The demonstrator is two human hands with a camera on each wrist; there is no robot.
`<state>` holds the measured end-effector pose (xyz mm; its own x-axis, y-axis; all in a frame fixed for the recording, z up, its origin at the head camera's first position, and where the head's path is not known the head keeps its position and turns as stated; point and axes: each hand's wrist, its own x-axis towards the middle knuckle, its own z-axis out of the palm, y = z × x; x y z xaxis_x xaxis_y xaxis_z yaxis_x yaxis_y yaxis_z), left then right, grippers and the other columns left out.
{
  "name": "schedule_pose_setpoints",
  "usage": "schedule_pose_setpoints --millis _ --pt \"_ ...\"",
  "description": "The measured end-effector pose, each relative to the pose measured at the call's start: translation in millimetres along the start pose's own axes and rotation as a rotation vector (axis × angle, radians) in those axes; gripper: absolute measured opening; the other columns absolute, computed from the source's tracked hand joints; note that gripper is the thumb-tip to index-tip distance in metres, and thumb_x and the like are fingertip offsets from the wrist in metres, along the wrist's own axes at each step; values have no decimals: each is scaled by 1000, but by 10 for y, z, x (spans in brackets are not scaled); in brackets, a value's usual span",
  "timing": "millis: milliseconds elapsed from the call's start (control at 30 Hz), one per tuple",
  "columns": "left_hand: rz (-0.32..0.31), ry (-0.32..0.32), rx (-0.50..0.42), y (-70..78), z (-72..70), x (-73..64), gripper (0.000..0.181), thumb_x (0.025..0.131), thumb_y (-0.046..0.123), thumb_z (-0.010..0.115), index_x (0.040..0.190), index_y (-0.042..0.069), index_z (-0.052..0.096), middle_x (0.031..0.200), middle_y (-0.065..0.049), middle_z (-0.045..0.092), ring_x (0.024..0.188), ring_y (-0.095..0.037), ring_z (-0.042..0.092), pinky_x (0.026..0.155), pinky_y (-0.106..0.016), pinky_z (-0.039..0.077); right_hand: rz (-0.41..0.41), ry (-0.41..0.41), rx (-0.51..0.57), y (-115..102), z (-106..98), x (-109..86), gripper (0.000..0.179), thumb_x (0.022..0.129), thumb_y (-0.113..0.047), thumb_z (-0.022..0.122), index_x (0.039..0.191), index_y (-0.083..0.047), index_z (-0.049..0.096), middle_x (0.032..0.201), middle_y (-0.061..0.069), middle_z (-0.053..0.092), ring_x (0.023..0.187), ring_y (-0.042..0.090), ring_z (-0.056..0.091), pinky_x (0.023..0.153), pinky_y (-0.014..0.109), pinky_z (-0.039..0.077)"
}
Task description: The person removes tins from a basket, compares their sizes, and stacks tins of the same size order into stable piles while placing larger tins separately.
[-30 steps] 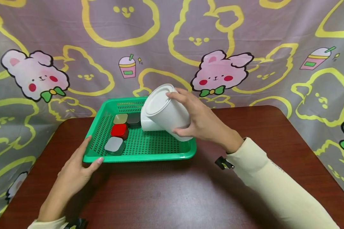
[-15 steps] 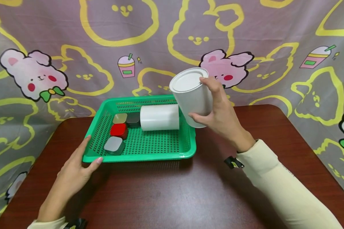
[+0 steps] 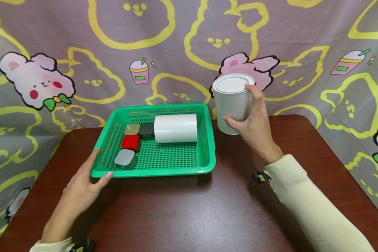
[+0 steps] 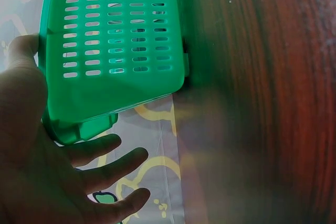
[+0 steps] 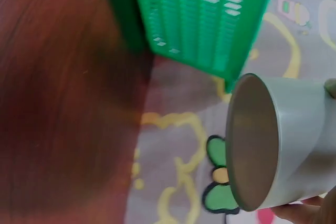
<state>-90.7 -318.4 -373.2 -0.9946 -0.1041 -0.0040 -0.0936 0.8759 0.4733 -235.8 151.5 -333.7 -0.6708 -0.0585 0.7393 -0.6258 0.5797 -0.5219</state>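
My right hand (image 3: 255, 126) grips a white lidded tub (image 3: 233, 108), thumb on its near side and fingers round its right. It is nearly upright, lid up, held to the right of the green basket (image 3: 157, 172). In the right wrist view the tub (image 5: 304, 140) shows its round underside, held off the brown table. A white cylinder (image 3: 175, 128) lies on its side in the basket. My left hand (image 3: 82, 190) touches the basket's near left corner, thumb on the front rim. From the left wrist, the fingers (image 4: 118, 169) spread loosely beside the basket's perforated wall (image 4: 115, 24).
At the basket's left end sit small rounded-square pieces: beige (image 3: 132, 129), black (image 3: 146, 130), red (image 3: 130, 142) and grey (image 3: 125, 158). Behind the brown table (image 3: 189, 210) hangs a patterned curtain (image 3: 182, 42) close to its back edge.
My right hand has lifted the white tub away from above the basket, moving right, and turned it from tilted to nearly upright. The lying cylinder is fully uncovered. My left hand has stayed put.
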Motion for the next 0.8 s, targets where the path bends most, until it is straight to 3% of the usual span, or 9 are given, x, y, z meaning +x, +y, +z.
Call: schedule_pose_setpoints --millis 200,800 --pt "-7 -8 2 -4 3 5 96 101 57 61 170 32 0 170 -29 22 139 -61 37 89 -84 34 70 17 -7 165 74 -66 96 76 -13 94 148 -20 31 151 25 40 137 38 46 104 62 45" --pt "-2 2 -1 2 10 -5 95 101 56 62 170 33 1 170 -29 23 139 -60 38 89 -84 34 208 -49 -44 518 291 -178 90 80 -15 92 144 -16 29 149 27 38 133 45 50 109 65 45"
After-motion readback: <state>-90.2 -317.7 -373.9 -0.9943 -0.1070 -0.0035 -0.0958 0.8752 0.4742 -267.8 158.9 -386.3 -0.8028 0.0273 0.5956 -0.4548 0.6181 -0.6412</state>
